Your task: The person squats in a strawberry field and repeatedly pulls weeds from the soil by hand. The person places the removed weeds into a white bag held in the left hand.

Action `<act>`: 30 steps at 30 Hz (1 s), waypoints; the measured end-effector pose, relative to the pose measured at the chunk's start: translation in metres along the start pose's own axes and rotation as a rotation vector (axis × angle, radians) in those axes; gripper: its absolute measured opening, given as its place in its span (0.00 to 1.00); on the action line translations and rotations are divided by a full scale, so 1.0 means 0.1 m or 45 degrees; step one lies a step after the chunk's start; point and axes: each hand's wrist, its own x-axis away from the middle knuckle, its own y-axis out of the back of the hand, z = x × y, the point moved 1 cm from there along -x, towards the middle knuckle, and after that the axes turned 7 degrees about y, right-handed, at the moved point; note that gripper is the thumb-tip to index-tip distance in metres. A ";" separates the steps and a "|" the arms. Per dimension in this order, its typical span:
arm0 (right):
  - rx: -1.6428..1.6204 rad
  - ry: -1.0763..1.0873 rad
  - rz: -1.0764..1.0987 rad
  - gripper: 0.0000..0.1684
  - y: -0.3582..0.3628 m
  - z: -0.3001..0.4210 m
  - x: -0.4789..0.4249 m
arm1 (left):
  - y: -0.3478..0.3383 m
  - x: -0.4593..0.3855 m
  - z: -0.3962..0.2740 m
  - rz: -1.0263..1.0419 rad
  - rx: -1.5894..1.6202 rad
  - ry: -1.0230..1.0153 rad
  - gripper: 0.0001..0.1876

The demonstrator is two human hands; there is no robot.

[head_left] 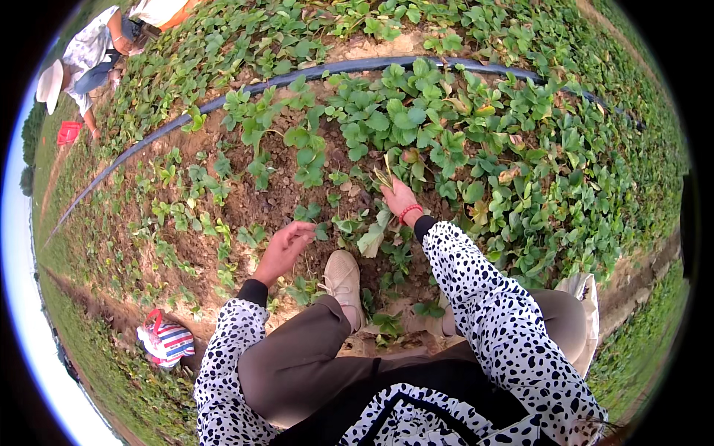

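My right hand point(399, 198), with a red beaded bracelet at the wrist, grips a small bunch of pale plant stems point(385, 177). Below it hang wilted leaves with pale undersides point(372, 240); whether they belong to the bunch I cannot tell. My left hand point(283, 251) hovers low over the soil with fingers loosely curled and nothing seen in it. Its fingertips are at a small green leaf point(321, 231), touching or just short of it. Dense strawberry plants point(399, 120) grow ahead of and to the right of my hands.
A black irrigation hose point(329, 69) arcs across the bed beyond my hands. My beige shoe point(341, 279) stands on the soil. To the left sits a striped bag point(172, 340); a pale sack point(585, 312) lies by my right knee. Another person point(92, 47) crouches at upper left near a red container point(69, 132).
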 end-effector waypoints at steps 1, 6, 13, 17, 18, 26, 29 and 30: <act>0.193 0.079 0.060 0.22 0.00 0.01 0.02 | 0.01 0.00 0.00 -0.034 0.036 0.064 0.13; 0.889 0.184 0.162 0.17 -0.08 0.14 -0.08 | 0.10 -0.11 -0.06 -0.126 0.123 -0.058 0.13; 0.440 0.609 0.081 0.15 -0.10 0.60 -0.26 | 0.23 -0.18 0.07 -0.243 0.370 0.094 0.13; 0.847 0.517 0.442 0.26 -0.42 0.78 -0.50 | 0.30 -0.26 0.05 -0.320 0.341 0.075 0.14; 0.945 0.485 0.413 0.28 -0.50 0.79 -0.56 | 0.30 -0.27 0.04 -0.312 0.335 0.085 0.14; 0.693 0.609 0.154 0.11 -0.36 0.61 -0.60 | 0.28 -0.33 0.10 -0.283 0.302 0.105 0.13; 0.321 0.590 0.075 0.13 -0.01 0.57 -0.42 | 0.27 -0.31 0.14 -0.291 0.353 0.116 0.13; 0.221 0.581 0.087 0.14 0.12 0.57 -0.37 | 0.27 -0.31 0.15 -0.296 0.361 0.131 0.13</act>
